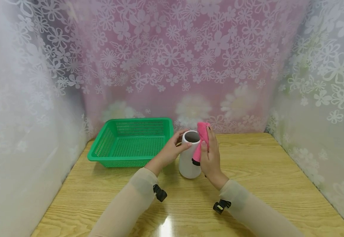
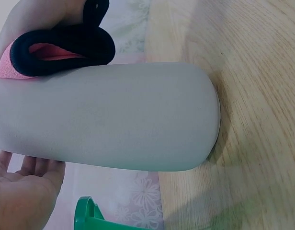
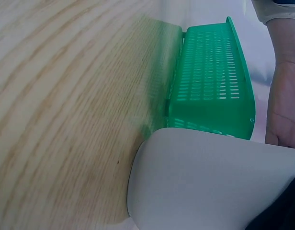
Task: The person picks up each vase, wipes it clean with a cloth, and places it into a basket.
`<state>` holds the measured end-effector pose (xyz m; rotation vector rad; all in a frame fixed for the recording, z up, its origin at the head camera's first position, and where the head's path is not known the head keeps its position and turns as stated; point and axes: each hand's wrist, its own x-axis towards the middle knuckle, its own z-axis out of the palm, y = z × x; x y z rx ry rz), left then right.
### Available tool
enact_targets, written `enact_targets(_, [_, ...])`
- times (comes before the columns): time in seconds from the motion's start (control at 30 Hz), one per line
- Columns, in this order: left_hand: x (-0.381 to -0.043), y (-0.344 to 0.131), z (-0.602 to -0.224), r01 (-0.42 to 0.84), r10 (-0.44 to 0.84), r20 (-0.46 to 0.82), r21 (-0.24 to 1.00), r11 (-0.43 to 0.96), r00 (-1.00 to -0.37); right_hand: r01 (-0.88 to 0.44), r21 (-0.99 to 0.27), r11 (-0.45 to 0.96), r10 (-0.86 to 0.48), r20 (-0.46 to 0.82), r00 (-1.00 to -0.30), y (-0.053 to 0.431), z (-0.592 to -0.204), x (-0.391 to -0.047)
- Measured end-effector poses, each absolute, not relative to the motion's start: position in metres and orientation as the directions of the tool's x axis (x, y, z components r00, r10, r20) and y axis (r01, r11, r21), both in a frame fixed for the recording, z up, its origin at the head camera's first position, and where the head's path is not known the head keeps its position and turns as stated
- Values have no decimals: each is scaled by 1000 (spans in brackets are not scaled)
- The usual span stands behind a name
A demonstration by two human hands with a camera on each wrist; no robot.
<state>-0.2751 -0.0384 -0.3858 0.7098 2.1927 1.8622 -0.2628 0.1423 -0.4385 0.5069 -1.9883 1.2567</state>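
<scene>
A tall white vase with a round open mouth stands upright on the wooden table. My left hand grips it near the rim from the left, thumb at the front. On the other side my right hand holds a folded pink cloth with a black edge against the vase's upper wall. In the left wrist view the cloth's black edge forms a flattened loop touching the vase. The right wrist view shows the vase's base on the tabletop; its upper part is out of frame.
A green plastic basket with slotted walls sits at the back left of the table, close to my left hand. Floral curtains hang behind and along both sides.
</scene>
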Motion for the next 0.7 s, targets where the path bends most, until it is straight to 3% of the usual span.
enact_targets(0.4, [-270,-38,-380,246,448,175,964,105,-877,-651,-620,437,51,740,-671,144,-443,-265])
enact_targets(0.7, [-279,-38,-389,237,458,164,965,108,-874,-598,-706,379,71,666,-742,146,-448,-263])
